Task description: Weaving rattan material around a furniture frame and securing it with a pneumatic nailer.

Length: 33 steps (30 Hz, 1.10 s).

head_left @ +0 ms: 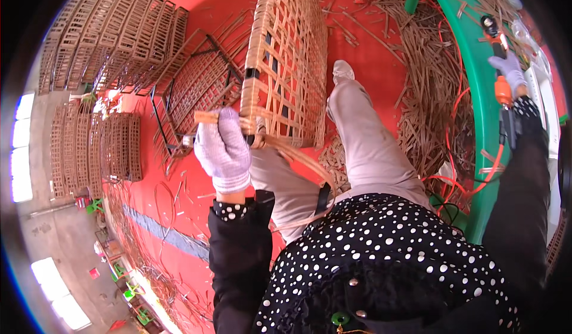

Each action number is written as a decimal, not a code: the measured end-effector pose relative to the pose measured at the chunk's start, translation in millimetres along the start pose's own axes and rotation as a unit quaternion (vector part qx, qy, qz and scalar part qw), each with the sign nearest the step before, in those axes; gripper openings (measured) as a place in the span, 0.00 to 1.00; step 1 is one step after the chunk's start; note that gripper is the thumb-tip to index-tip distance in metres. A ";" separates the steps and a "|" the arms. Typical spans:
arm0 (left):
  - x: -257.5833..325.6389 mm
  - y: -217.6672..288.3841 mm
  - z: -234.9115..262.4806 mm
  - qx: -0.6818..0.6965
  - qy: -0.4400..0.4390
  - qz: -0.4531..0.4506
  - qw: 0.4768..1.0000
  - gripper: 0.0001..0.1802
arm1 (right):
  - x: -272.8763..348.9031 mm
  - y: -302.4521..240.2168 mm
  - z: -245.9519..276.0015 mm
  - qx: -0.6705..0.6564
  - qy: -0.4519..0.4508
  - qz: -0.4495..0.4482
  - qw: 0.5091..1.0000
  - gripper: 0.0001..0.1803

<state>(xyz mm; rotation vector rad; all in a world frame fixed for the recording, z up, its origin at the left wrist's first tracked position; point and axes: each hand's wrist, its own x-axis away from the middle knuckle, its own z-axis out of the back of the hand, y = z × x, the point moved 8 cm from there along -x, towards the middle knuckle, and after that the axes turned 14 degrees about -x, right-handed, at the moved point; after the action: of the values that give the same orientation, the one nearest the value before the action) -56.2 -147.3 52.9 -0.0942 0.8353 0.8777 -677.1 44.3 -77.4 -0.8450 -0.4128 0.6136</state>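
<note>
A woven rattan-like basket panel on a frame (290, 66) stands upright in front of me, between my legs and tilted slightly. My left hand (224, 150), in a pale glove, is closed at its near lower corner. It pinches a flat tan weaving strip (206, 117), whose end sticks out to the left. More strips (307, 160) curve from that corner toward my lap. Far to the right, my right hand (510, 71), also gloved, is closed round an orange-and-black hand tool (503, 90) over the green table. An orange hose (499, 155) hangs by the tool.
Stacked woven panels (113, 36) stand at the far left, with another stack (95, 149) below. A part-woven frame (196, 90) lies on the red floor (363, 48). Heaps of loose strips (432, 84) lie beside the green table (473, 66). My legs (369, 137) flank the work.
</note>
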 end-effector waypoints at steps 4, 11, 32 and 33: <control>-1.8 -9.4 0.4 0.082 0.013 0.031 0.996 0.07 | 107.8 -114.4 4.9 -0.371 -0.081 0.132 0.915 0.15; 3.8 -19.8 -0.1 0.036 0.033 0.047 0.998 0.08 | 182.6 -170.0 -131.8 -0.366 -0.119 0.223 0.895 0.14; 1.3 -40.9 4.1 0.079 0.035 0.123 0.989 0.09 | 277.6 -224.2 -328.2 -0.555 -0.580 0.133 0.581 0.31; -0.6 -39.2 2.2 0.081 0.025 0.126 0.988 0.09 | 279.0 -215.2 -339.2 -0.588 -0.586 0.057 0.555 0.30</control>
<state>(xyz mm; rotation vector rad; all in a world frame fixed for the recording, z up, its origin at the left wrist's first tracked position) -27.1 -172.5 45.0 0.1348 0.9770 1.0440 -203.0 -75.7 -83.8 -1.6556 -2.2216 0.9711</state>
